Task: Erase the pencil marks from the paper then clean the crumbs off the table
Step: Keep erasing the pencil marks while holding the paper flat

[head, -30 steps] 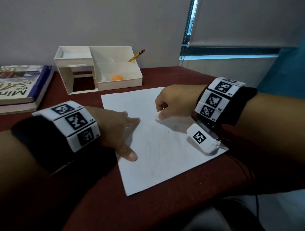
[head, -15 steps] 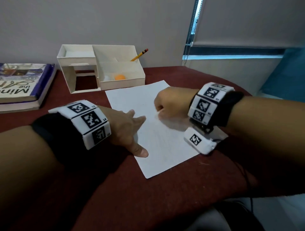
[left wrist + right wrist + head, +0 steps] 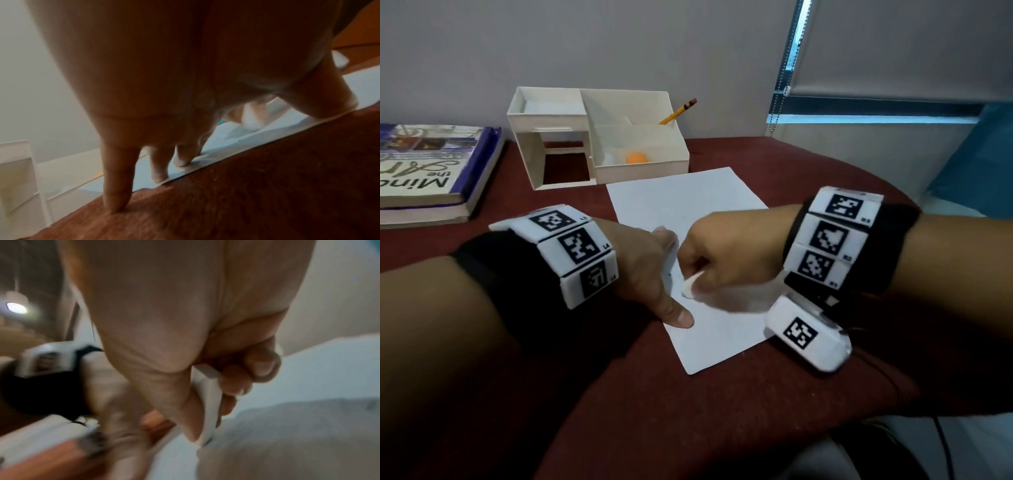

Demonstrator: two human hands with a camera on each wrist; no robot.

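Observation:
A white sheet of paper lies on the dark red table. My left hand presses its left edge with spread straight fingers, thumb on the near part. My right hand is curled into a fist and pinches a white eraser, whose tip rubs the paper just right of my left hand. In the right wrist view the eraser sits between thumb and fingers. A few small dark specks lie on the paper near the eraser. The pencil marks are too faint to make out.
A white desk organiser stands behind the paper, holding a yellow pencil and an orange ball. Stacked books lie at the far left. A window with a blind and bead chain is at the right.
My right hand has slid the eraser left and nearer across the paper, ending close beside my left hand. The left hand keeps pressing the paper's edge.

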